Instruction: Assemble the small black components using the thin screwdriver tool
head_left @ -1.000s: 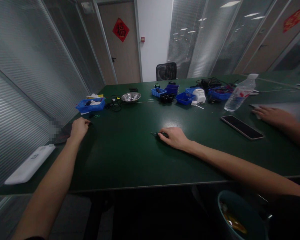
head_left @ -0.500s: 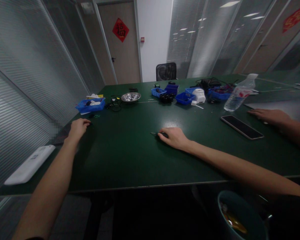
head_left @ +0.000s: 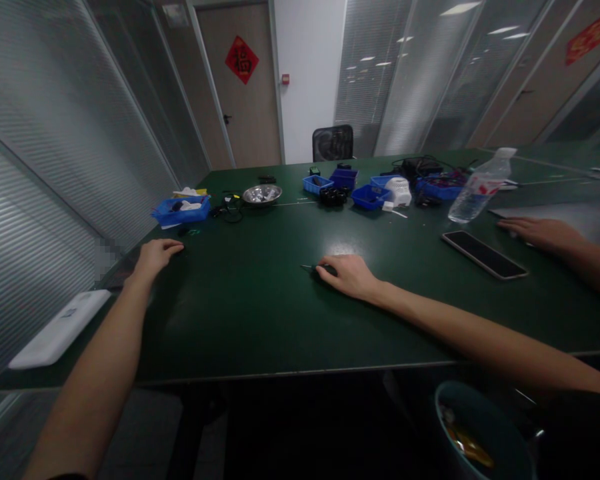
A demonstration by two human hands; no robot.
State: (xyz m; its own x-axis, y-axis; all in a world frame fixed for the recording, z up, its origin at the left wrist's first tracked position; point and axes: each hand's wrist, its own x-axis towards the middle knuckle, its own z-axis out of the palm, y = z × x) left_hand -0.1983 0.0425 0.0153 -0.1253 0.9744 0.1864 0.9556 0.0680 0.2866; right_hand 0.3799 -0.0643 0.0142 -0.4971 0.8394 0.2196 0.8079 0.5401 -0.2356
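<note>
My left hand (head_left: 159,256) is over the left part of the green table (head_left: 240,313), its thumb and fingers pinched together. Whatever sits between those fingertips is too small and dark to name. Just beyond it are small dark and green bits near a blue tray (head_left: 183,212) with white and yellow items. My right hand (head_left: 349,275) rests on the table's middle, fingers curled round the dark handle of a thin-shafted tool (head_left: 310,267), whose metal tip points left.
Farther back stand a metal bowl (head_left: 263,195), several blue bins (head_left: 371,197) and black cables. At the right are a tilted bottle (head_left: 481,187), a phone (head_left: 484,254) and another person's hand (head_left: 543,233). A white case (head_left: 63,328) lies left; a bin (head_left: 480,427) stands below the edge.
My left hand has shifted slightly, its fingertips a little to the right. My right hand and the tool look unmoved. The other person's hand has moved very slightly.
</note>
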